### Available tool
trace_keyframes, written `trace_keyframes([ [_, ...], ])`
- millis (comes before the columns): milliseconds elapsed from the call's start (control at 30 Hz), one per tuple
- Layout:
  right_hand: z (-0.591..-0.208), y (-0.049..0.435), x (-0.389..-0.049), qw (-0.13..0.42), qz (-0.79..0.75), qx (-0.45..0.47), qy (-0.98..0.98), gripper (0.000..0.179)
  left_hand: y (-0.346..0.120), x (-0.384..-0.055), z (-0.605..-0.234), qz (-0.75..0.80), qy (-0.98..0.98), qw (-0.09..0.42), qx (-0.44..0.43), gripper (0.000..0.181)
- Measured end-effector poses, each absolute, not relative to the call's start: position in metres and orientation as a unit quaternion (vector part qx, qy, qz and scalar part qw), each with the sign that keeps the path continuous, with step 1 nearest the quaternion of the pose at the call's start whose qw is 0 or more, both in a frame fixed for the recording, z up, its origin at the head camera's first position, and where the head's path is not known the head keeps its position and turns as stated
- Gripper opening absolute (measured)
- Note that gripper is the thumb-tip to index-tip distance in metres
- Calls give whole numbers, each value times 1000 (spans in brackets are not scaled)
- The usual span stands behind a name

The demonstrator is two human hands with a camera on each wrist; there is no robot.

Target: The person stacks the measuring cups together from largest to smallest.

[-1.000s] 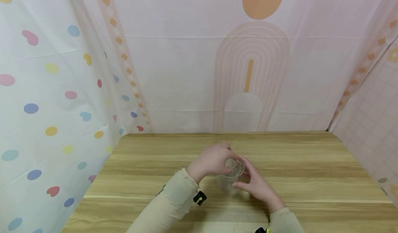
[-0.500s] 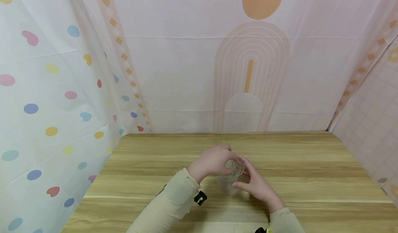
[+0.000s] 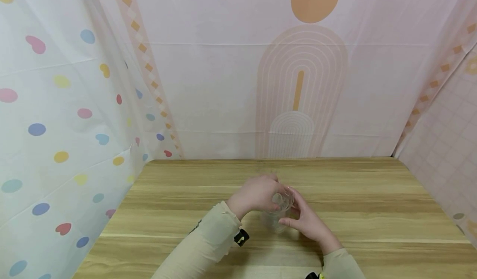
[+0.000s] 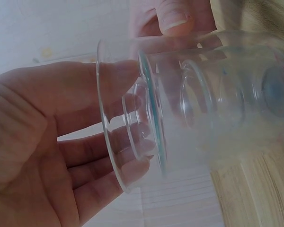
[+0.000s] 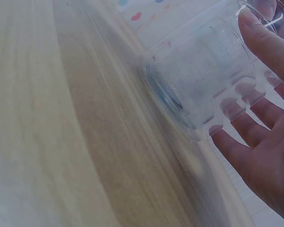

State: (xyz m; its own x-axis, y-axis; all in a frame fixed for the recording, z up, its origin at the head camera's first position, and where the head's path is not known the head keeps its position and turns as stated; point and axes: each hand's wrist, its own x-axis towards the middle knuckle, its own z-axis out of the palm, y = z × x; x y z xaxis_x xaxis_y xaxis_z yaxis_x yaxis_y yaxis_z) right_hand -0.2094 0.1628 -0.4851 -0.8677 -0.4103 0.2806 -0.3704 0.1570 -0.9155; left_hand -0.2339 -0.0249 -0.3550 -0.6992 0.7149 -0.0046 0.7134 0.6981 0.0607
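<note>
A clear, see-through jar [image 3: 273, 221] stands on the wooden table between both hands. My left hand [image 3: 257, 193] reaches over its mouth and grips a clear rimmed piece [image 4: 111, 142], thumb on one side and fingers on the other. Whether that piece is a lid or a nested cup, I cannot tell. Inside the jar, more clear rings show, one with a teal tint [image 4: 154, 113]. From the other side my right hand [image 3: 307, 221] curves round the jar's wall, with its thumb near the rim. In the right wrist view the jar's round base [image 5: 168, 97] is close to the tabletop.
The wood-grain table [image 3: 179, 188] extends around the hands. Behind it hangs a pale pink cloth [image 3: 216, 84] with an arch print. A dotted white cloth [image 3: 67, 138] borders the left, and a checked one [image 3: 443, 146] the right.
My left hand has shifted very slightly to the right and down over the jar's mouth. The right hand and the jar have stayed in place.
</note>
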Motion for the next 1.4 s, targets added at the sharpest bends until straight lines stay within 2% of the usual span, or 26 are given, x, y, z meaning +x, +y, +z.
trace_keyframes([
  [1100, -487, 163, -210, 9, -591, -264, 763, 89, -21, -236, -355, 15, 914, 35, 403, 33],
  [1400, -486, 163, -210, 10, -588, -256, 767, 90, -19, -237, -354, 19, 917, 49, 395, 37],
])
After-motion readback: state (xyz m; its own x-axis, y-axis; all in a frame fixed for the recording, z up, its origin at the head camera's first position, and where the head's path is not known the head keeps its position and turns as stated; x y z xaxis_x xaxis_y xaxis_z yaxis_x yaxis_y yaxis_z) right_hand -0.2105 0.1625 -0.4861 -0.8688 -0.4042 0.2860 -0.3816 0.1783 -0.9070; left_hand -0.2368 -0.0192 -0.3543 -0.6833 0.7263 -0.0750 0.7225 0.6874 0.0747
